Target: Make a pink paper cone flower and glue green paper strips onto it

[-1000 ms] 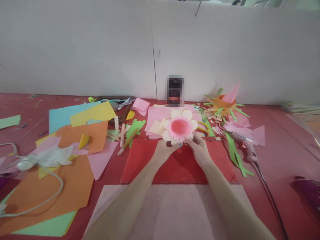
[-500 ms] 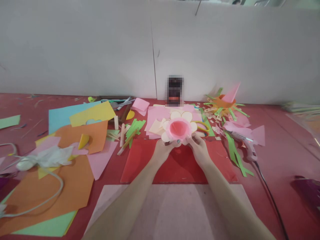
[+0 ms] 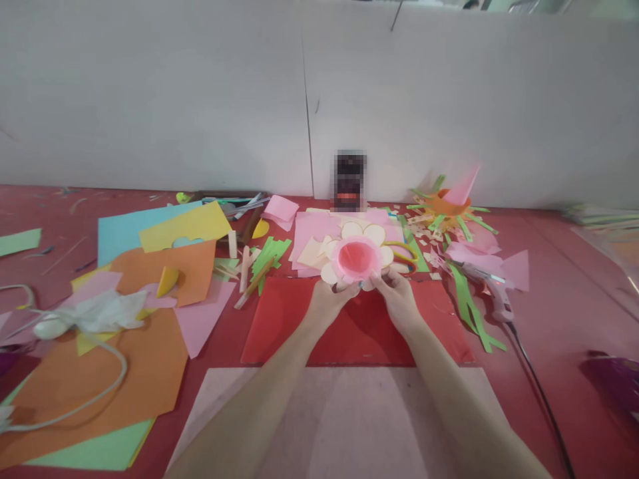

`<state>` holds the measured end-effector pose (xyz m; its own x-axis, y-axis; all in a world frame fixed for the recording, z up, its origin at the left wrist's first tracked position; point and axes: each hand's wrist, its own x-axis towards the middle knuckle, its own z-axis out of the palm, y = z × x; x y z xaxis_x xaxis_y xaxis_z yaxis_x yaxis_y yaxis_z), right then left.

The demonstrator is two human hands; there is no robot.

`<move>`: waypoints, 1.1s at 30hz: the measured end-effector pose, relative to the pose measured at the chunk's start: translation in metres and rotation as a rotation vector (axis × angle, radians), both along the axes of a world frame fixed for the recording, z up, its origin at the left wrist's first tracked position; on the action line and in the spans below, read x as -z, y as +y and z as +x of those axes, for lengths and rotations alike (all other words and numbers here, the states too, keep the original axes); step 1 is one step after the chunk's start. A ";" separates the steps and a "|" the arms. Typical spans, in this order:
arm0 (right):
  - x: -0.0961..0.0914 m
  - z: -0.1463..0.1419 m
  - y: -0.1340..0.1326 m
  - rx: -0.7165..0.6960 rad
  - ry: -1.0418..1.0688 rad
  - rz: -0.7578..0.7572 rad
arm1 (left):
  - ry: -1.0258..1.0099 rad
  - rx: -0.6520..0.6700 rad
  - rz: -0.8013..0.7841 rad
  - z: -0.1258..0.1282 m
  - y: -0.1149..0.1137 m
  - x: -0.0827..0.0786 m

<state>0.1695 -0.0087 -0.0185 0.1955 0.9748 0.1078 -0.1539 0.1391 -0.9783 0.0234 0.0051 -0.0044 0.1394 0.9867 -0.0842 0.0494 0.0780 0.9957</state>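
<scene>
Between both hands I hold a paper flower (image 3: 355, 258) with a pink cup-shaped centre and rounded cream petals around it. My left hand (image 3: 330, 296) is closed on its lower left edge, thumb at the front, where a small shiny dot shows. On the lower right edge, my right hand (image 3: 394, 291) pinches the petals. The fingers behind the flower are partly hidden. Under the hands lies a red board (image 3: 349, 332). Yellow-handled scissors (image 3: 407, 256) lie just beyond my right hand.
A hot glue gun (image 3: 492, 286) with a black cord lies at right. Behind it stands an orange paper piece with green strips and a pink cone (image 3: 463, 186). Coloured paper sheets (image 3: 150, 359) and a white cable (image 3: 120, 372) cover the left. A white wall (image 3: 200, 100) closes the back.
The flower has shifted very slightly, and my left thumb has slid a little to the right along its lower edge. Both hands keep their hold.
</scene>
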 end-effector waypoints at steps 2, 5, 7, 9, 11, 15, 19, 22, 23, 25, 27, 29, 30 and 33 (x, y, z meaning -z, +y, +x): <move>0.000 0.000 0.000 -0.001 -0.011 0.000 | 0.000 0.004 0.010 0.000 -0.001 0.000; -0.001 0.000 -0.001 0.003 -0.012 0.001 | -0.001 0.015 0.027 -0.001 -0.002 0.001; -0.001 0.000 -0.001 0.006 -0.008 0.004 | -0.006 0.019 0.034 -0.001 -0.001 0.002; -0.002 -0.001 -0.001 0.005 -0.017 0.004 | -0.017 0.024 0.033 -0.001 -0.001 0.003; -0.003 -0.001 -0.001 -0.002 -0.040 -0.002 | -0.024 0.026 0.026 -0.001 0.000 0.003; -0.005 0.000 -0.001 0.003 -0.081 -0.020 | 0.008 0.011 0.032 -0.001 -0.001 0.000; -0.004 -0.001 -0.001 0.014 -0.075 -0.035 | 0.054 -0.017 0.051 -0.001 -0.002 -0.003; -0.004 -0.003 -0.001 0.031 0.016 -0.033 | 0.054 -0.018 0.043 -0.001 -0.002 -0.004; -0.003 -0.003 -0.001 0.039 0.061 -0.033 | 0.050 -0.015 0.035 -0.001 -0.002 -0.004; -0.003 -0.004 0.000 0.056 0.139 -0.035 | 0.036 -0.011 0.033 -0.001 -0.001 -0.003; -0.002 -0.003 0.000 0.060 0.174 -0.029 | 0.035 -0.017 0.043 -0.002 -0.001 -0.002; 0.000 -0.002 0.000 0.056 0.184 -0.019 | 0.072 -0.034 0.046 -0.003 -0.001 -0.001; 0.001 -0.002 0.000 0.053 0.187 -0.013 | 0.089 -0.048 0.049 -0.003 -0.001 0.000; 0.003 -0.002 0.000 0.052 0.177 -0.010 | 0.080 -0.083 0.056 -0.002 0.000 0.000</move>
<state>0.1679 -0.0089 -0.0214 0.2610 0.9636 0.0572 -0.3170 0.1415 -0.9378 0.0215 0.0046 -0.0041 0.0519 0.9980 -0.0361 0.1247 0.0294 0.9918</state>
